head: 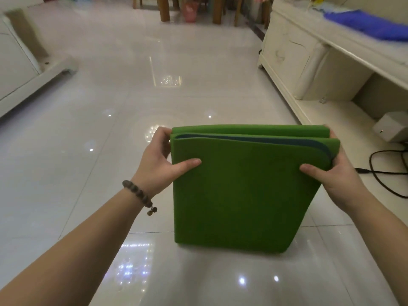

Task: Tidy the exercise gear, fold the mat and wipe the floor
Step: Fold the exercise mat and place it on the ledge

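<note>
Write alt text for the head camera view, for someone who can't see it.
Two bare hands, left hand and right hand, grip the sides of a folded green mat held above a glossy tiled floor. A bead bracelet circles the left wrist; a cream cabinet with a blue cloth on top runs along the right.

Floor (136,89): glossy pale tile.
On it: black cable (384,173), pink bag (190,11), wooden furniture legs (164,8); cream cabinet (293,51) at the right.
</note>
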A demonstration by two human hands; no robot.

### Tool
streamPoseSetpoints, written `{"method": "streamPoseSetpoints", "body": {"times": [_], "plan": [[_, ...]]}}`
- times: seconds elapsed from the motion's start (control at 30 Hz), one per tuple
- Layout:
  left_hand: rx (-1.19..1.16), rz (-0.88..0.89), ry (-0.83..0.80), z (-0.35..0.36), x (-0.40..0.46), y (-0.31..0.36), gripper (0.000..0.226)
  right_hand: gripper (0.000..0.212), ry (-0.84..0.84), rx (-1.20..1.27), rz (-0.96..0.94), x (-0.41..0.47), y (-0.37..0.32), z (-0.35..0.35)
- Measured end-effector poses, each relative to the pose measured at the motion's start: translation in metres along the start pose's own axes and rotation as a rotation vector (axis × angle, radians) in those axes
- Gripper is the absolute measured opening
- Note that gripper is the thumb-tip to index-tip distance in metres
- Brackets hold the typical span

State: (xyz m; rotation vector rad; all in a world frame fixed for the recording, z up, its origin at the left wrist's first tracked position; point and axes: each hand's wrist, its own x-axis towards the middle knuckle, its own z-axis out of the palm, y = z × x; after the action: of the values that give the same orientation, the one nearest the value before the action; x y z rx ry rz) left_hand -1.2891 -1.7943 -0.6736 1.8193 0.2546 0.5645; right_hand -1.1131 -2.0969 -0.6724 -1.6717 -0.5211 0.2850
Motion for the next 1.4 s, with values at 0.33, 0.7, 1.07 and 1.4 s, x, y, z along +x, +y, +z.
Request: {"method": "streamPoseSetpoints", "body": {"times": [0.33,0.7,1.07,1.4], "plan": [[-0.066,-0.258,-0.135,0.006,-0.028,-0.010,0.072,0.101,-0.051,0.150,0.072,-0.005,0.014,0.003],[-0.666,-0.409,0.012,0.008,-0.029,0.028,0.047,0.103,-0.082,0.052,0.278,-0.019,0.030,-0.001],[-0.953,-1.007,0.551,0.034,-0.060,-0.033,0.048,0.046,-0.008,-0.963,0.152,0.039,0.014,0.033],[-0.929,-1.111,0.643,0.044,-0.069,-0.089,0.050,0.131,-0.612,-1.409,-0.153,-0.099,0.084,0.174]]}}
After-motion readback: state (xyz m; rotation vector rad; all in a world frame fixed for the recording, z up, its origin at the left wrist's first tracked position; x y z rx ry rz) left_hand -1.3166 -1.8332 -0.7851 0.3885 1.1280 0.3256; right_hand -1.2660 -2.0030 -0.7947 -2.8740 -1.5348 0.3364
